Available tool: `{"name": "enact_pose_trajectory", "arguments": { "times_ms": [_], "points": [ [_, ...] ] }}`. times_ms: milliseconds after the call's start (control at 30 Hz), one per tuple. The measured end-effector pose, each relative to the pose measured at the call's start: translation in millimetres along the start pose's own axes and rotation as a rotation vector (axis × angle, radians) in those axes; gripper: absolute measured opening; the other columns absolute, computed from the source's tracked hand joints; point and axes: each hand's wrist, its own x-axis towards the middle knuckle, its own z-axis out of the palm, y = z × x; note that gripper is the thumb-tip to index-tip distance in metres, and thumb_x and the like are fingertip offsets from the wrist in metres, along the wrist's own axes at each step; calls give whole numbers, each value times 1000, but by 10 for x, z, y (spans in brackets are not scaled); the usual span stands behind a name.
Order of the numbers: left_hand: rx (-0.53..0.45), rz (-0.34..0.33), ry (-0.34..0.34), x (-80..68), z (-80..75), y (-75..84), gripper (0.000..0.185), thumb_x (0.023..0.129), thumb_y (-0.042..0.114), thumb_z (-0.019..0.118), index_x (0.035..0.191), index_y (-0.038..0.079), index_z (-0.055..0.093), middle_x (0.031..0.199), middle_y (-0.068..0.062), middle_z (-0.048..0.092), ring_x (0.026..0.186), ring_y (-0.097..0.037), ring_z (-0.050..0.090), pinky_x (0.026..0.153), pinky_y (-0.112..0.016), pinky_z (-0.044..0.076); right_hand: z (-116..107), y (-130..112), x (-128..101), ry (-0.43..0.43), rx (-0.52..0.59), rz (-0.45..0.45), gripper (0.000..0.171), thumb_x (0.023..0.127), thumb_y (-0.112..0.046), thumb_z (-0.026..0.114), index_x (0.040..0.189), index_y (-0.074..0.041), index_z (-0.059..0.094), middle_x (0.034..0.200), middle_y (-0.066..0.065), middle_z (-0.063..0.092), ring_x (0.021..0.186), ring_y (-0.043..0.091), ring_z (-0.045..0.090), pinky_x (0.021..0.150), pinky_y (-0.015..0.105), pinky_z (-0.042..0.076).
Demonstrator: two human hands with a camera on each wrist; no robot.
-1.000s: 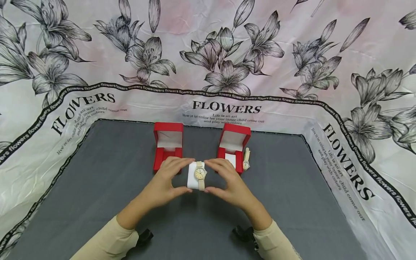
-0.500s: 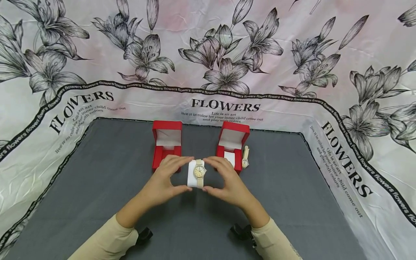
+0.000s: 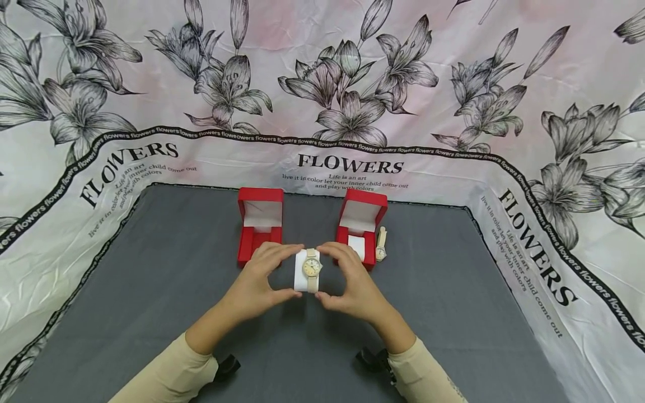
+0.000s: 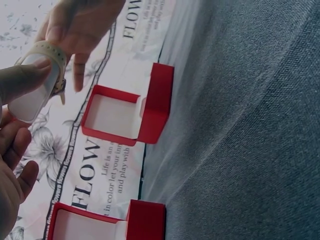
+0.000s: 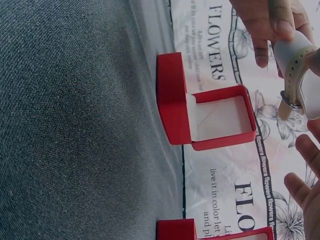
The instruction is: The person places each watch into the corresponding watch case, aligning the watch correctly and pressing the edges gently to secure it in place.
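A wristwatch (image 3: 312, 268) with a cream strap and pale dial is wrapped round a white watch cushion (image 3: 299, 274), toward its right side. My left hand (image 3: 256, 285) pinches the cushion from the left, thumb below and fingers above. From the right, my right hand (image 3: 355, 286) pinches the watch's end of it in the same way. Both hold it raised over the table. In the left wrist view the punched strap (image 4: 50, 49) loops round the cushion's underside. The strap's buckle (image 5: 291, 99) shows in the right wrist view.
Behind my left hand stands an open red box (image 3: 260, 208), with no cushion visible inside. Another open red box (image 3: 364, 208) at right holds a white cushion (image 3: 356, 245). A second cream-strapped watch (image 3: 381, 245) lies beside it on the grey tablecloth (image 3: 176, 263).
Both hands and the cushion with the watch have shifted very slightly to the right. The grip looks the same, and the boxes and second watch stay in place.
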Motion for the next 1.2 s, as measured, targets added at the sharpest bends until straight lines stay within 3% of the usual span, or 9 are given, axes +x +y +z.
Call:
{"name": "enact_pose_trajectory", "arguments": {
  "times_ms": [333, 533, 767, 1200],
  "points": [
    [18, -21, 1, -16, 54, -34, 90, 68, 20, 98, 147, 19, 56, 142, 2, 60, 125, -15, 49, 95, -41, 52, 25, 30, -7, -12, 15, -4, 84, 74, -19, 84, 147, -14, 44, 146, 5, 47, 131, 21, 42, 97, 44, 48],
    [39, -18, -8, -21, 80, -39, 90, 67, 18, 98, 146, 17, 56, 142, 0, 61, 125, -18, 49, 99, -46, 49, 55, 64, -25, -12, -40, -13, 84, 73, -20, 85, 146, -13, 44, 146, 5, 47, 132, 21, 43, 97, 44, 47],
    [60, -28, -9, -18, 97, -16, 89, 66, 18, 98, 145, 16, 56, 142, -2, 61, 125, -19, 50, 100, -49, 47, 62, 66, -15, -18, -98, -15, 83, 72, -21, 85, 144, -12, 45, 144, 5, 49, 132, 22, 43, 104, 45, 44],
    [51, -41, -30, -29, 133, -58, 88, 67, 19, 98, 144, 15, 57, 142, -1, 61, 125, -18, 50, 102, -49, 46, 115, 88, -18, -23, -92, -28, 80, 72, -20, 86, 141, -9, 47, 143, 6, 50, 134, 23, 44, 114, 50, 36]
  ]
}}
